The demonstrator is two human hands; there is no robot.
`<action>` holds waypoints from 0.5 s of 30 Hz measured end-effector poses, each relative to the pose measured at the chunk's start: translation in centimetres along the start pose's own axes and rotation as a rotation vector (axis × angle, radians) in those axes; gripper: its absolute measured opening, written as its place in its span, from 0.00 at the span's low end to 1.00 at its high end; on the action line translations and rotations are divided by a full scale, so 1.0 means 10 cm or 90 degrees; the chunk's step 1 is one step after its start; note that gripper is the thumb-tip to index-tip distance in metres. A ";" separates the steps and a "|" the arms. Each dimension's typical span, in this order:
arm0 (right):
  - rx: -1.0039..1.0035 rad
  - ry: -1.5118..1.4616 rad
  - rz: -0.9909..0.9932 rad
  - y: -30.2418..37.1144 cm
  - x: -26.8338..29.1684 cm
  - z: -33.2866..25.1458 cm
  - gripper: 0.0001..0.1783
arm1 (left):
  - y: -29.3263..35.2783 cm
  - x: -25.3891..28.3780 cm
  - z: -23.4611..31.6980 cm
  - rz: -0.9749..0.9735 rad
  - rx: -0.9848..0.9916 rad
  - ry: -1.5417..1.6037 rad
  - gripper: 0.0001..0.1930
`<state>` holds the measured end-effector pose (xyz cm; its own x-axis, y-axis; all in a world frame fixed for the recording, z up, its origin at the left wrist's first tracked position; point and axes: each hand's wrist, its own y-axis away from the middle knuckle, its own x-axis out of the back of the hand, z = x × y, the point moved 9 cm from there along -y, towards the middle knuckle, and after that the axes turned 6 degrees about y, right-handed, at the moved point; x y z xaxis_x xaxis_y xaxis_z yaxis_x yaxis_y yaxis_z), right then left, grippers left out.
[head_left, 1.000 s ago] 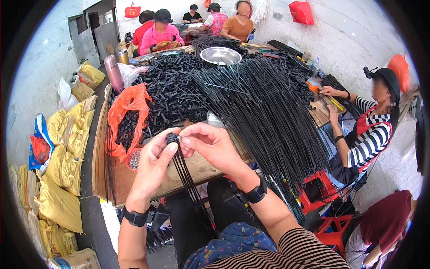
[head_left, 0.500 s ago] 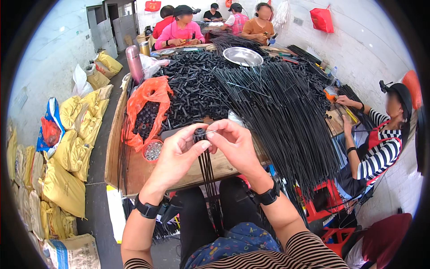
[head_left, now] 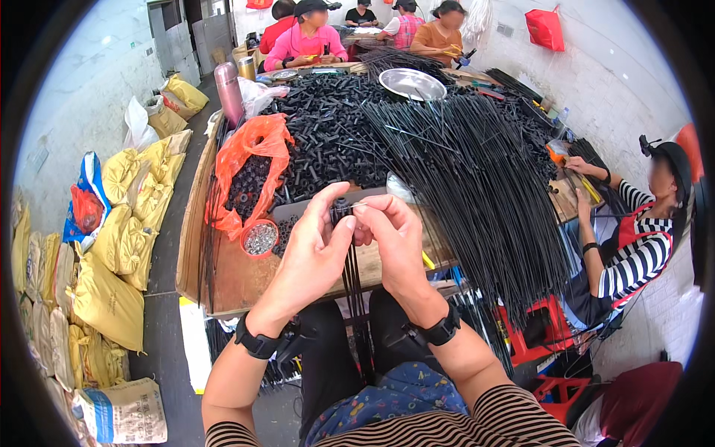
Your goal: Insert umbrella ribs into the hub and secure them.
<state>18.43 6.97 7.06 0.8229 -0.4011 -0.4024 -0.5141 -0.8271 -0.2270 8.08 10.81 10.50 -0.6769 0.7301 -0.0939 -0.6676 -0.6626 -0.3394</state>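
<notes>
My left hand [head_left: 311, 242] is closed around a small black round fitting [head_left: 340, 207], its thumb and fingers on either side. Several thin black rods [head_left: 355, 298] hang down from the fitting between my forearms, reaching toward my lap. Close beside it, my right hand [head_left: 392, 231] is pinched with thumb and forefinger together. A tiny pale bit shows at those fingertips, too small to name. Both hands are above the near edge of the wooden table [head_left: 238, 279]. Left of them, a red bowl [head_left: 261, 238] holds small shiny metal parts.
A heap of black fittings [head_left: 328, 141] covers the table's middle, beside a large bundle of black rods [head_left: 484, 201]. An orange-red plastic bag [head_left: 279, 141], a pink flask [head_left: 229, 93] and a metal dish [head_left: 412, 83] stand around. A co-worker [head_left: 633, 231] sits at right; yellow sacks [head_left: 108, 298] line the left.
My right fingers have closed in nearer the fitting, and the pale pin seen between them earlier is mostly hidden. My hands have tilted, and the view has shifted slightly.
</notes>
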 end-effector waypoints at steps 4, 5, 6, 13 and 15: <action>0.072 0.062 0.018 0.08 -0.01 -0.09 0.04 | 0.01 -0.01 0.01 -0.022 0.032 -0.012 0.19; 0.084 0.076 0.004 0.10 -0.03 -0.12 0.04 | -0.01 -0.01 -0.03 -0.026 0.025 0.016 0.18; 0.097 0.090 -0.010 0.11 -0.04 -0.15 0.04 | -0.01 -0.01 -0.04 -0.025 0.022 0.017 0.17; 0.076 0.264 0.001 0.21 -0.02 -0.08 0.07 | 0.00 0.12 -0.07 0.008 -0.004 -0.031 0.16; 0.059 0.384 -0.007 0.27 0.03 0.01 0.06 | -0.01 0.16 -0.09 0.009 0.007 -0.020 0.16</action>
<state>17.29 4.63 6.26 0.8063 -0.5673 0.1676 -0.5014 -0.8058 -0.3150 7.38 12.15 9.50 -0.6958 0.7148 -0.0700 -0.6607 -0.6752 -0.3280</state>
